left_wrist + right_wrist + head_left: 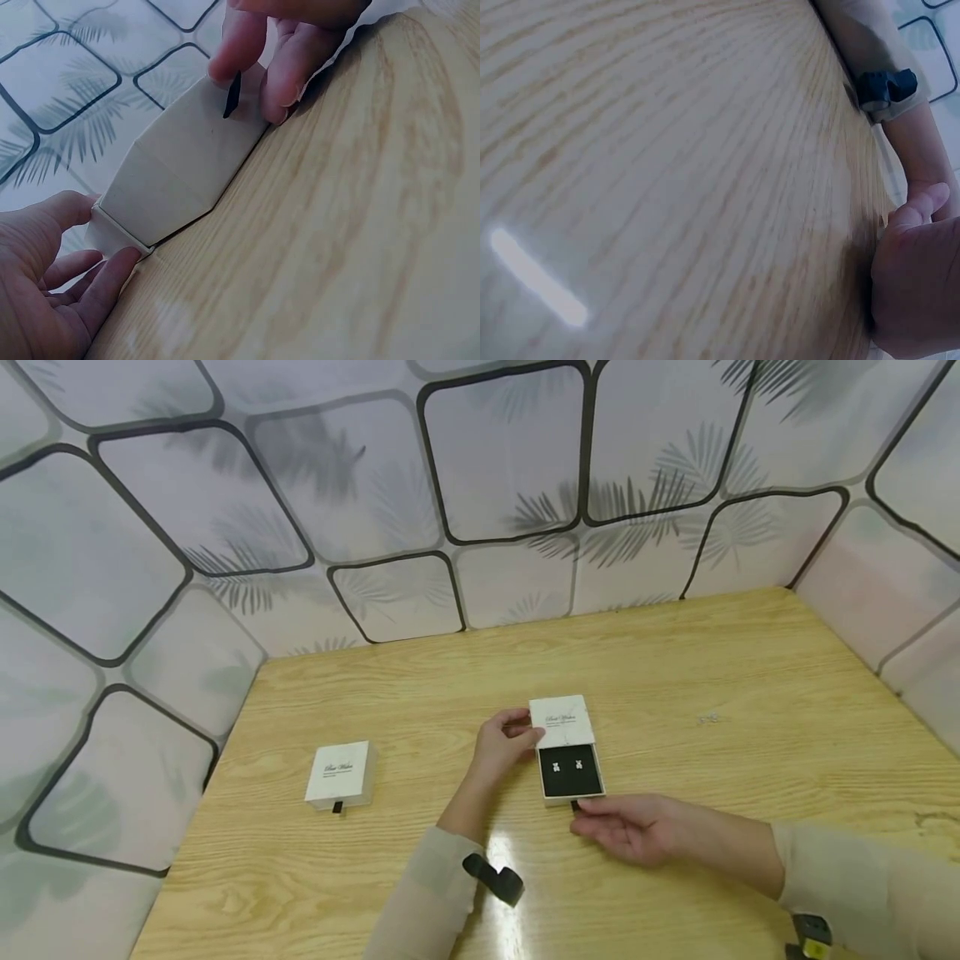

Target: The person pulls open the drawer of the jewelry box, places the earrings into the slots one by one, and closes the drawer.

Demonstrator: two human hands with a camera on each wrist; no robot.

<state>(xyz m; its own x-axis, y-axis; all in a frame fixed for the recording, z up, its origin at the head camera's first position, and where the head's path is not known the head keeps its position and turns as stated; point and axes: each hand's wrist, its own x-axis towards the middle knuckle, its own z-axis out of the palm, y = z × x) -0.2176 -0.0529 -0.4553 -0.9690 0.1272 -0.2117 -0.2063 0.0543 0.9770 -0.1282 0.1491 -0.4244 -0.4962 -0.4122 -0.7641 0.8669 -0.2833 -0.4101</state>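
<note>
My left hand (501, 745) grips the white sleeve of a small gift box (561, 720) by its left side, thumb on its near edge. Out of the sleeve's near end stands the drawer, with a black insert (572, 781) bearing a pair of small silvery earrings (578, 764). At the drawer's front, my right hand (637, 828) has its thumb and fingers apart around the black pull tab (233, 95), fingertips right at the drawer's edge. In the left wrist view the tab shows in the gap between thumb and fingers. The right wrist view leaves the box hidden.
A second white box (341, 772) with a black tab sits closed to the left on the wood-grain table (450, 685). Tiny silvery pieces (708, 719) lie to the right. A patterned wall covering (517, 581) borders the table's back and sides.
</note>
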